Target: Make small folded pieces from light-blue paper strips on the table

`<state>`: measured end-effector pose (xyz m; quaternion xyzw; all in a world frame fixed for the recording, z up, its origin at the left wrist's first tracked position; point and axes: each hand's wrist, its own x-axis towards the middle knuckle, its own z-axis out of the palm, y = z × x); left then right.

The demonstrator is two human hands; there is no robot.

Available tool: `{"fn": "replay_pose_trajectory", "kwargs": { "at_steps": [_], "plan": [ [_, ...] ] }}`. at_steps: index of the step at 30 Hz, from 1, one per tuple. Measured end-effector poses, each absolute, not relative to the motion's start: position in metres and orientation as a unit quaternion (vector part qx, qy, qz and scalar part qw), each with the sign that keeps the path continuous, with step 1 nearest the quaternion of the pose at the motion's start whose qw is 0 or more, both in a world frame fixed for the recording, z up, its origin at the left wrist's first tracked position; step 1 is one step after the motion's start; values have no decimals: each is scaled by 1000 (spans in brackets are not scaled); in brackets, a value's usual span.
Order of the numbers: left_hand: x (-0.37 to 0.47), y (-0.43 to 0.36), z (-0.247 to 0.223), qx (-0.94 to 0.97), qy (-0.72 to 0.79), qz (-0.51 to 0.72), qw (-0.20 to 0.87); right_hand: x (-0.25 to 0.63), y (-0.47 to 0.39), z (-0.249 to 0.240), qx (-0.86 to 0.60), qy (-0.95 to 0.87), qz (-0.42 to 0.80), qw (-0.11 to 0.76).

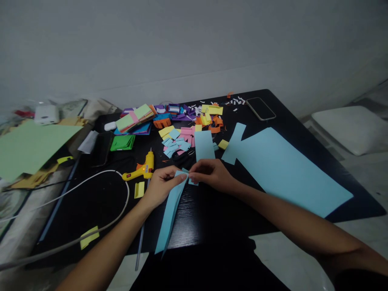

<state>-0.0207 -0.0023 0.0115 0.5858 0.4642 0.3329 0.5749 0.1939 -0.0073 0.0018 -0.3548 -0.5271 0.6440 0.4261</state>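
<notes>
A long light-blue paper strip (171, 214), folded lengthwise or layered, hangs toward the table's front edge. Its top end is pinched between the thumb and fingers of my left hand (159, 186). At that same end, my right hand (212, 173) has its thumb and fingertips closed on the paper. A small blue piece (193, 183) shows just under the right fingertips; whether it is attached to the strip I cannot tell. Beyond the hands lie a pair of dark-handled scissors (182, 156) and a blue paper rectangle (204, 144).
A yellow glue gun (148, 165) lies left of my left hand, near a looping white cable (127, 198). Small coloured paper pieces (176, 143) are heaped at the back. On the right are a large blue sheet (287, 169) and a phone (261, 109).
</notes>
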Motion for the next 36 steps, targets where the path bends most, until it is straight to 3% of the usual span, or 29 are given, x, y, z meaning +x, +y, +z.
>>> {"fn": "replay_pose_trajectory", "kwargs": {
  "at_steps": [18,26,36],
  "plan": [
    [-18,-8,11,608,459,339,551,192,-8,-2,-350,-555,641,399],
    [-15,-9,13,493,422,294,702,194,-4,-2,-375,-548,611,431],
    [-15,-7,11,507,422,312,684,193,-4,-2,-400,-548,595,432]
  ]
}}
